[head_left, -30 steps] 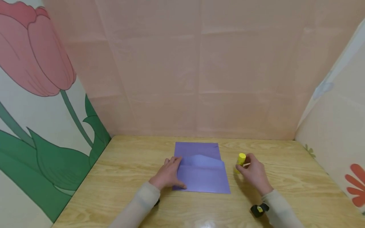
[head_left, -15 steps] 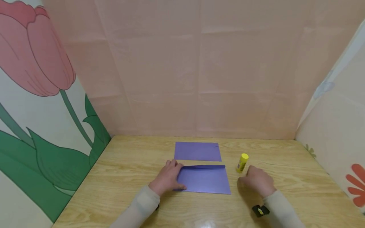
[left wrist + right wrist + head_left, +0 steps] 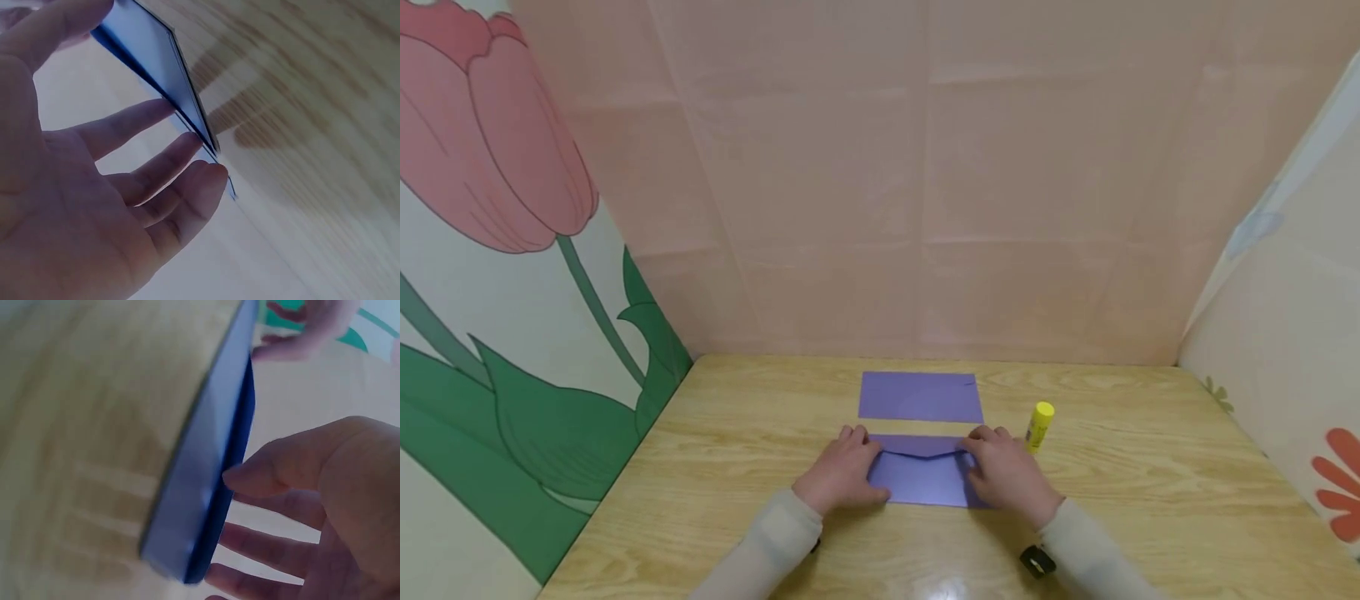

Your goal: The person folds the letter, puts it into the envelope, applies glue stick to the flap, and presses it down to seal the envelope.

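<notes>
A purple envelope (image 3: 925, 483) lies on the wooden table, its pointed flap (image 3: 921, 445) folded toward the person and slightly raised. My left hand (image 3: 842, 473) holds the envelope's left end, thumb near the front corner and fingers at the back corner. On the other end, my right hand (image 3: 1009, 475) has its fingertips at the flap's right corner and its thumb on the right side. The right wrist view shows that thumb (image 3: 250, 478) against the dark blue-looking flap, with the other fingers behind it. A yellow glue stick (image 3: 1040, 425) stands upright just beyond the right hand.
A second flat purple rectangle (image 3: 920, 396) lies behind the envelope, with a small dark mark at its right corner. A pinkish sheet (image 3: 917, 183) hangs behind the table (image 3: 760, 400). Side panels carry a painted tulip (image 3: 527, 142) and a red flower (image 3: 1339, 483).
My right hand let go of the glue stick, leaving it standing, and moved left to the envelope. The flap, earlier pointing away, is now folded over toward the person. The left hand stayed put.
</notes>
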`<state>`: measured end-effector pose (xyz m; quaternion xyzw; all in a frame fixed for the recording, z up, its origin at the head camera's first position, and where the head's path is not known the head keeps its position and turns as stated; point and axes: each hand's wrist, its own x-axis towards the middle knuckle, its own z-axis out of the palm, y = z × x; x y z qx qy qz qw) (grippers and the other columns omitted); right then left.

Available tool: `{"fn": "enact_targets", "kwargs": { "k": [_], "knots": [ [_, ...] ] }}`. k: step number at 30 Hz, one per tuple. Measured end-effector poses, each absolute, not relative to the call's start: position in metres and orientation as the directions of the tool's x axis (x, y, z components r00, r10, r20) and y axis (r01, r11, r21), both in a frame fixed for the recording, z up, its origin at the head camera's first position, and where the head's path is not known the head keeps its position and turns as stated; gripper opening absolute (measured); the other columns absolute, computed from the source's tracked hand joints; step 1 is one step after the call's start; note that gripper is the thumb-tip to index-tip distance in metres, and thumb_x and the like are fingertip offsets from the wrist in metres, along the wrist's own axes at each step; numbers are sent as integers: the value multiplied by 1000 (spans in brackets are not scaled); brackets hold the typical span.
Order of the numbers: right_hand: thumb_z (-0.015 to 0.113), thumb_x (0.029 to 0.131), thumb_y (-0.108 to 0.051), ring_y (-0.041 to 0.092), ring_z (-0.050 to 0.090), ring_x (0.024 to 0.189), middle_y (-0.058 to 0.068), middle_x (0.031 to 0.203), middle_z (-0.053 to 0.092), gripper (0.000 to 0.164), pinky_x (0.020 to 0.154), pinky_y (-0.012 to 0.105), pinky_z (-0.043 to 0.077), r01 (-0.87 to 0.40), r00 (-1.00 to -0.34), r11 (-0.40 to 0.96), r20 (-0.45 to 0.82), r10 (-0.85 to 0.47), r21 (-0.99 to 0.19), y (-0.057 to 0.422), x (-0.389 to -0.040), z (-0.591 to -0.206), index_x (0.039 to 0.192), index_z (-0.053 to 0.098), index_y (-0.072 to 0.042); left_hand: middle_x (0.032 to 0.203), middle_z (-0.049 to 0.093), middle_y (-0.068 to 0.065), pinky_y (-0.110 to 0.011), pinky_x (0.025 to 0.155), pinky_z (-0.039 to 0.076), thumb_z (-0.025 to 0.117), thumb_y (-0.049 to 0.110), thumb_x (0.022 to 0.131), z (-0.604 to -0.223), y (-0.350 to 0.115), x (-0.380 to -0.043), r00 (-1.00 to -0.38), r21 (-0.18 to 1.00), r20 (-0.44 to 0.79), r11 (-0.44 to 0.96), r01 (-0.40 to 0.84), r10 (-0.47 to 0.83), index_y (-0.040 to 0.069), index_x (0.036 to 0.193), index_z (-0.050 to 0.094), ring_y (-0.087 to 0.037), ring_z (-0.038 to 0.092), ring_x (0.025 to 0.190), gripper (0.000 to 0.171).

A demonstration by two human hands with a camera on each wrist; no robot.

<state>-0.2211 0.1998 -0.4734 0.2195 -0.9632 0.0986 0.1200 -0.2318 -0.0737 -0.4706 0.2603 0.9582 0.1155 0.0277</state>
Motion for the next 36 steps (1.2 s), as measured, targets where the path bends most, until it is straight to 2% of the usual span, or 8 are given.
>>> {"fn": "enact_targets", "kwargs": {
  "k": [4, 9, 12, 19, 22, 26, 32, 36],
  "knots": [
    [77, 77, -14, 28, 59, 86, 9, 101, 67, 28, 65, 44, 51, -444, -884, 886, 223, -410, -131, 192, -224, -480, 105, 77, -10, 106, 51, -4, -33, 83, 44, 80, 45, 74, -472, -73, -232, -858, 241, -2, 833, 498, 513, 9, 122, 67, -18, 43, 97, 61],
    [78, 75, -13, 28, 58, 82, 10, 96, 65, 25, 65, 44, 51, -463, -874, 873, 239, -422, -151, 186, -226, -481, 99, 78, -8, 103, 47, -3, -33, 76, 40, 79, 39, 73, -473, -68, -230, -862, 284, -44, 834, 473, 504, 17, 130, 65, -17, 42, 93, 62],
    [78, 75, -12, 26, 57, 83, 8, 97, 65, 24, 66, 43, 51, -489, -861, 857, 245, -445, -164, 181, -227, -482, 98, 79, -10, 103, 47, -4, -34, 75, 38, 78, 37, 71, -472, -61, -228, -865, 252, -51, 844, 473, 500, 21, 133, 64, -18, 42, 93, 66],
    [72, 74, -6, 24, 58, 84, 6, 100, 66, 24, 68, 38, 51, -611, -789, 759, 252, -560, -225, 160, -229, -485, 97, 79, -8, 116, 51, -8, -45, 85, 41, 79, 42, 74, -472, -41, -222, -840, 194, -49, 831, 522, 540, 26, 137, 60, -23, 48, 106, 68],
    [72, 75, -5, 25, 60, 86, 7, 102, 67, 24, 70, 40, 53, -598, -800, 766, 230, -554, -233, 159, -228, -483, 98, 79, -7, 127, 52, -9, -50, 92, 41, 80, 43, 75, -472, -37, -220, -843, 197, -61, 835, 514, 534, 27, 139, 60, -25, 50, 116, 69],
    [71, 77, -4, 26, 60, 91, 6, 106, 67, 27, 72, 43, 53, -552, -834, 798, 187, -520, -244, 169, -227, -483, 102, 79, -9, 135, 52, -7, -51, 93, 41, 79, 45, 75, -473, -41, -219, -854, 186, -66, 847, 497, 516, 28, 139, 60, -24, 51, 123, 69],
    [70, 76, -3, 26, 60, 93, 5, 110, 66, 31, 65, 40, 50, -507, -862, 826, 164, -480, -244, 195, -225, -480, 105, 79, -11, 135, 53, -3, -47, 91, 40, 77, 46, 75, -475, -47, -220, -860, 203, -62, 850, 486, 507, 28, 138, 61, -20, 53, 121, 68],
    [72, 75, -5, 27, 61, 95, 4, 111, 67, 33, 68, 41, 52, -470, -881, 859, 174, -440, -205, 207, -223, -481, 107, 78, -11, 133, 54, -2, -47, 91, 40, 77, 44, 74, -473, -49, -220, -867, 213, -55, 854, 475, 496, 22, 137, 62, -20, 54, 119, 68]
  ]
}}
